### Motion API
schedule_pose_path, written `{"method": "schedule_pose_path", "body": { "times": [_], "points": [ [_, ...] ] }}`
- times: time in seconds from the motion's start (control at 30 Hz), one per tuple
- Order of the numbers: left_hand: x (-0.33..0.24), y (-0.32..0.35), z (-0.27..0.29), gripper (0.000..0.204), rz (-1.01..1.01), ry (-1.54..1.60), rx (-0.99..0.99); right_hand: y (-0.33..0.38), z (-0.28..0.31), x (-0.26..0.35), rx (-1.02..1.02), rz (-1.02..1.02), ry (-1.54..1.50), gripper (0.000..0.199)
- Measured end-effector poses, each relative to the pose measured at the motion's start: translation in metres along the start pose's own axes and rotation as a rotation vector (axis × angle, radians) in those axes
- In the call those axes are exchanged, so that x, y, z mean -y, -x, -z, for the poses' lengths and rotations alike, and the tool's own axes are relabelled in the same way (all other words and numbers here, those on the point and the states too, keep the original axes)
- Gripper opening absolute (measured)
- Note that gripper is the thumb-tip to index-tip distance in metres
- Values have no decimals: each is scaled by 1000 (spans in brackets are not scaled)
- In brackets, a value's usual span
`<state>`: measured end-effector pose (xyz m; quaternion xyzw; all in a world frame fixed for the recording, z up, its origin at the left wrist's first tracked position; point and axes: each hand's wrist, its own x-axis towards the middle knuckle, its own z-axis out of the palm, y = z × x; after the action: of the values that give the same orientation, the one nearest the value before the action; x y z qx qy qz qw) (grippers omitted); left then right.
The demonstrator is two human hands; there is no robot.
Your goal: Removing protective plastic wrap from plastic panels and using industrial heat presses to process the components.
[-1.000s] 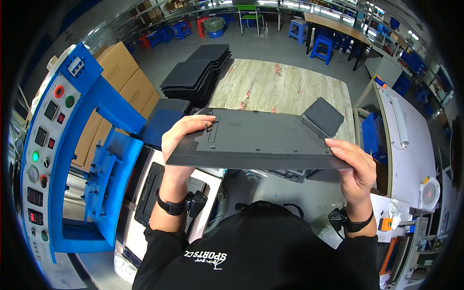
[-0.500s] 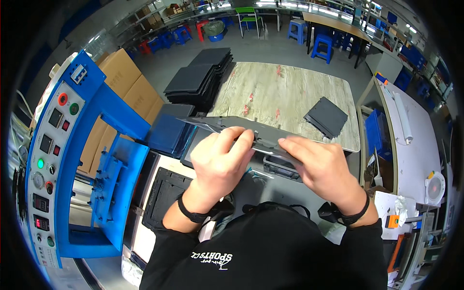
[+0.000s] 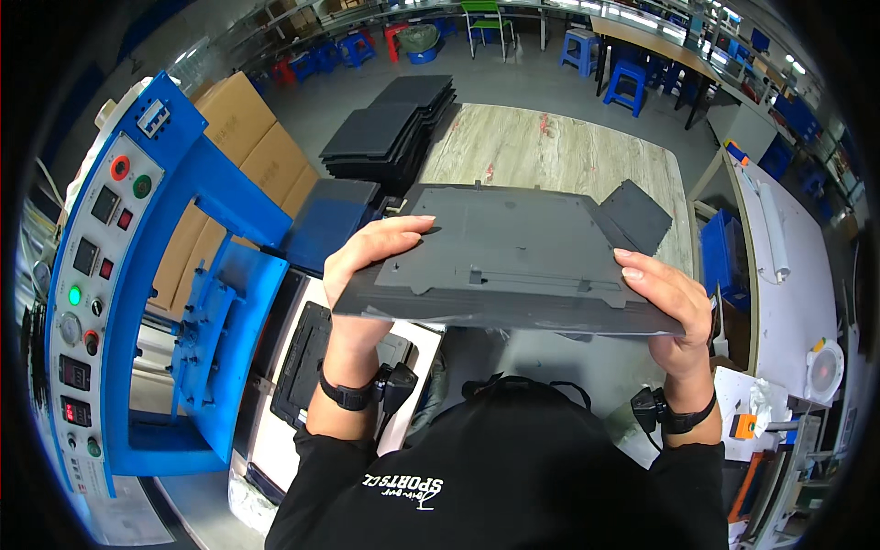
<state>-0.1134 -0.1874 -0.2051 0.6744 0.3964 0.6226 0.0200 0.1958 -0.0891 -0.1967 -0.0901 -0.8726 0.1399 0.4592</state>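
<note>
The left hand (image 3: pixel 367 249) is held left of centre, the right hand (image 3: pixel 676 307) right of centre, fingers (image 3: pixel 396 227) bent inward in a grip. Both forearms (image 3: pixel 350 359) are angled upward.

One held panel (image 3: pixel 504 247), two wristbands (image 3: pixel 346 397), one chair (image 3: pixel 489 23)

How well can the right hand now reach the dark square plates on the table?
Probably not directly: the right hand is busy holding the black panel, which partly hides the dark square plates.
</note>
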Motion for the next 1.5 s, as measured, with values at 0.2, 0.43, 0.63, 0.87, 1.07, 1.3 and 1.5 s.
{"method": "schedule_pose_path", "body": {
  "times": [0.2, 0.43, 0.63, 0.87, 1.07, 1.3, 1.5],
  "points": [
    [5, 3, 8, 21, -29, 57, -2, -1, -4, -1, 28, 35, 7, 26],
    [13, 11, 16, 23, 60, 51, 11, -6, -7, 3, 59, -75, -12, 41],
    [28, 51, 36, 18, 221, -10, 66, 4, -41, 0, 297, -267, -82, 56],
    [39, 46, 40, 68, 390, 162, -21, 35, -47, -28, -47, -346, 193, 45],
    [53, 60, 52, 40, 595, 34, 174, 83, -12, -66, -744, -1278, -214, 42],
    [79, 54, 14, 29, 632, -64, 169, 168, -7, -183, -999, -1440, -987, 40],
    [86, 18, -30, 27, 685, -235, 221, 145, -44, -278, -803, -1585, -1224, 30]
  ]
}}
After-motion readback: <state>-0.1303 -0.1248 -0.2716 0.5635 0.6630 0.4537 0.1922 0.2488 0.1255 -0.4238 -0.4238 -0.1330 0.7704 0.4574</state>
